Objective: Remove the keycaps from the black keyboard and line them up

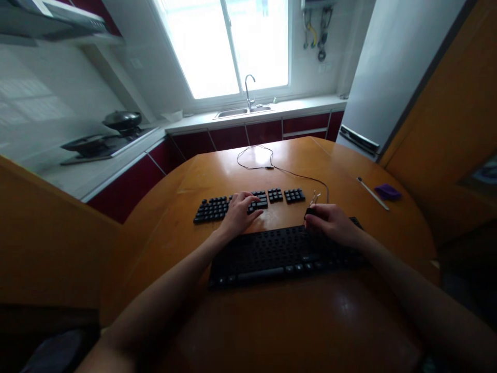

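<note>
A black keyboard [267, 254] lies on the table before me, most of its keycaps off, with a bottom row of keys still in place. Behind it, loose black keycaps [213, 208] are laid out in keyboard order, with smaller blocks to the right. My left hand [239, 211] is over the main block of keycaps, fingers spread; whether the fingertips touch any is unclear. Above the keyboard's right part, my right hand [330, 221] pinches a small keycap puller [316, 197], its thin wire prongs pointing up and its dark body partly hidden by my fingers.
The keyboard's cable [297, 175] loops across the back of the wooden table [209, 171]. To the right lie a thin white brush [373, 194] and a purple cloth-like piece [387, 191]. Beyond are a sink [233, 112], a stove with pans [123, 120] and a fridge [382, 72].
</note>
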The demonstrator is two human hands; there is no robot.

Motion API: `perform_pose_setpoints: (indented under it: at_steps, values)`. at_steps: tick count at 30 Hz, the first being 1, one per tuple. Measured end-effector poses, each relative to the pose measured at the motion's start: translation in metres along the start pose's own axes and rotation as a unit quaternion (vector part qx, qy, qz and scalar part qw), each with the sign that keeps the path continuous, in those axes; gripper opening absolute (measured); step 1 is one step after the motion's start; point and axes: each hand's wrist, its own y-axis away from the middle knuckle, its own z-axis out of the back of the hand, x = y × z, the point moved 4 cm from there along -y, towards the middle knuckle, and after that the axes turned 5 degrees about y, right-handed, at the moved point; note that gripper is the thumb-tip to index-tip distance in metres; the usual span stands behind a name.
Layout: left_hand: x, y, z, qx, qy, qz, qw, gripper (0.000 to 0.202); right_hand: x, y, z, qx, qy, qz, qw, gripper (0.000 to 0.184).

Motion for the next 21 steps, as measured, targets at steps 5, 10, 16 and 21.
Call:
perform_pose_setpoints:
  at_steps: [5, 10, 16, 21]
  values:
    - [-0.093, 0.023, -0.018, 0.218, 0.143, -0.106, 0.959, 0.023, -0.009, -0.006, 0.027, -0.084, 0.028, -0.020, 0.996, 0.030]
    - [-0.141, 0.037, -0.050, 0.267, 0.120, -0.159, 0.943, 0.028, -0.025, -0.013, 0.030, -0.162, -0.005, -0.056, 0.985, 0.037]
    - [-0.139, 0.030, -0.063, 0.291, 0.056, -0.185, 0.937, 0.027, -0.031, -0.016, 0.027, -0.162, -0.013, -0.027, 0.986, 0.036]
    - [-0.142, 0.031, -0.066, 0.285, 0.034, -0.221, 0.932, 0.027, -0.032, -0.017, 0.026, -0.156, -0.011, -0.036, 0.987, 0.032]
